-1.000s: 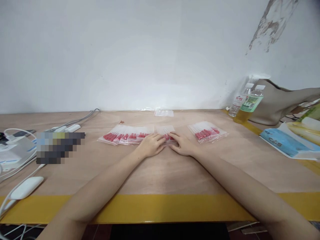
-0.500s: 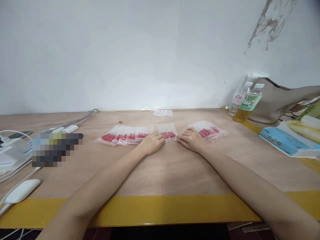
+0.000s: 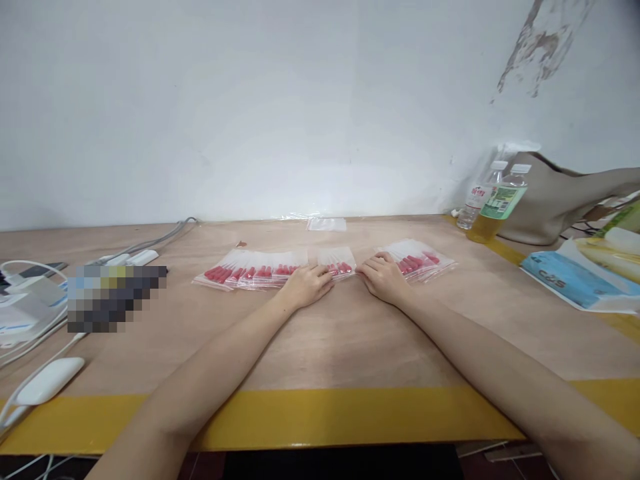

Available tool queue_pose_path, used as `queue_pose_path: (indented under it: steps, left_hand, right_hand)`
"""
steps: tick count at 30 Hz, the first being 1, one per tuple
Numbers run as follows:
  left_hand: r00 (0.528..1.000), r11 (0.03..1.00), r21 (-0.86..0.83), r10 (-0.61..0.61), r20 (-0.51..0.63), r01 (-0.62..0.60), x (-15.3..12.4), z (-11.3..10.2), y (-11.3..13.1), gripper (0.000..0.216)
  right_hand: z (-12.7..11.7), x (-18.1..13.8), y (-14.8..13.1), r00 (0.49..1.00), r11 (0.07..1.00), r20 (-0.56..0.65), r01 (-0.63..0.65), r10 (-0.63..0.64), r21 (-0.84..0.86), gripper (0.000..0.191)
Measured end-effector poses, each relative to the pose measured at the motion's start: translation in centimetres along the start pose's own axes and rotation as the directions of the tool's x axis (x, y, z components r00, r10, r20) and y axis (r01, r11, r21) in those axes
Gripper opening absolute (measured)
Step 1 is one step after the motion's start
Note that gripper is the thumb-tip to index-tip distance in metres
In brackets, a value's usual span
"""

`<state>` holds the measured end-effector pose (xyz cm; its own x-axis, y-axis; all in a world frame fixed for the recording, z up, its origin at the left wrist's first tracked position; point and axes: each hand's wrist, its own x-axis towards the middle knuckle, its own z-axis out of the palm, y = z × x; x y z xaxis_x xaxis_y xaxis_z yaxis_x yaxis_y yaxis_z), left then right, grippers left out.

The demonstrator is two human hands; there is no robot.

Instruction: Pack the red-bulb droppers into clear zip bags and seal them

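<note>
While your left hand is pressing flat, fingers spread, on the single bag at the row's end to pin it to the desk, your right hand is resting loosely curled, holding nothing, beside the pile.

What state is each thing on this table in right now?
Left hand: flat, fingers on the nearest small bag.
Right hand: resting beside the right pile.
Row of bags: laid overlapping, flat.
Right pile: stacked loosely.
Bottles: upright, capped.
</note>
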<state>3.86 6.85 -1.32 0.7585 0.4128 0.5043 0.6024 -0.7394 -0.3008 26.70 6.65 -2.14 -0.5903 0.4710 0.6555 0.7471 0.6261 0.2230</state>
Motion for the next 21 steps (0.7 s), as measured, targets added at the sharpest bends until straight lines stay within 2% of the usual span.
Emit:
queue_pose_path:
  steps: [6,12,17,21]
  left_hand:
    - [1.000,1.000,-0.005,0.028,0.010,-0.028,0.0,0.0,-0.1,0.027]
    - [0.999,1.000,-0.021,0.011,-0.037,-0.011,0.2,-0.1,0.2,0.024]
    - [0.993,0.996,-0.071,0.037,-0.108,-0.044,1.2,0.4,0.6,0.022]
    - [0.993,0.998,-0.007,0.057,-0.106,-0.058,2.3,1.4,1.0,0.017]
  right_hand:
    - [-0.3,0.1,-0.1,0.999,0.999,0.024,0.044,-0.044,-0.024,0.026]
    - [-0.3,0.3,-0.1,0.996,0.991,0.034,0.085,-0.082,-0.103,0.030]
    - [-0.3,0.5,-0.3,0.996,0.993,0.017,0.094,-0.093,-0.075,0.028]
    - [0.1,0.5,-0.8,0.998,0.997,-0.011,0.059,-0.060,-0.048,0.025]
